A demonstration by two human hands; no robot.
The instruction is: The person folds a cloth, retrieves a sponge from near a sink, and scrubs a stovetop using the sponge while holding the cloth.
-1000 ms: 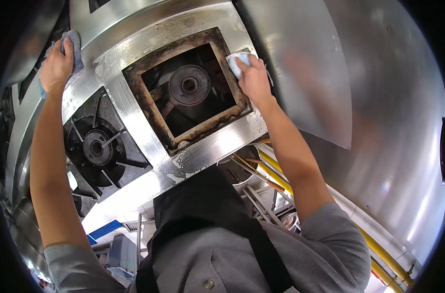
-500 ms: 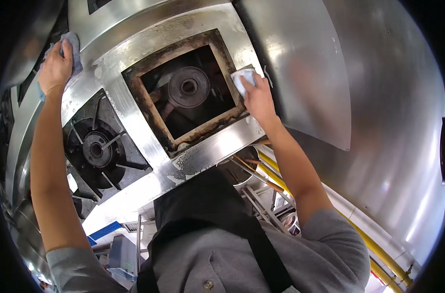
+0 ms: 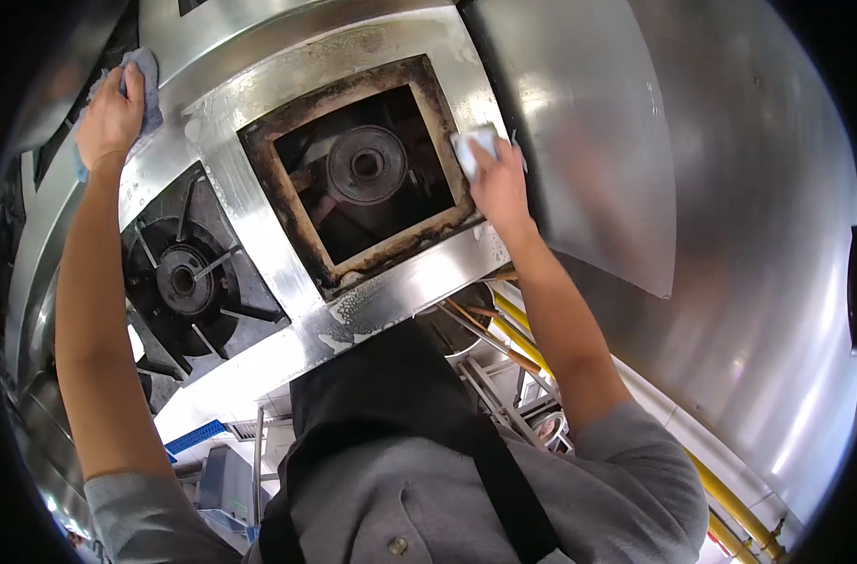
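My left hand (image 3: 109, 127) is closed on a grey-blue cloth (image 3: 148, 83) at the far left edge of the stainless steel stove top (image 3: 271, 230). On the right, my right hand (image 3: 502, 193) grips a pale sponge (image 3: 467, 153) against the steel strip beside the square burner opening. Slight blur softens the fingers there. Browned, scorched metal forms the frame (image 3: 260, 160) of that opening, and a round burner (image 3: 366, 165) sits down inside it. Wet, soapy patches show on the steel around the frame.
A second burner with a pot grate (image 3: 186, 280) lies to the left. A tall steel panel (image 3: 598, 141) rises along the right side. Yellow pipes (image 3: 729, 489) run low at right, near a metal rack (image 3: 494, 390). A grey bin (image 3: 224, 484) stands below left.
My right hand and the sponge have shifted slightly up along the steel strip. My left hand stays at the left edge with the cloth, nudged slightly upward in view.
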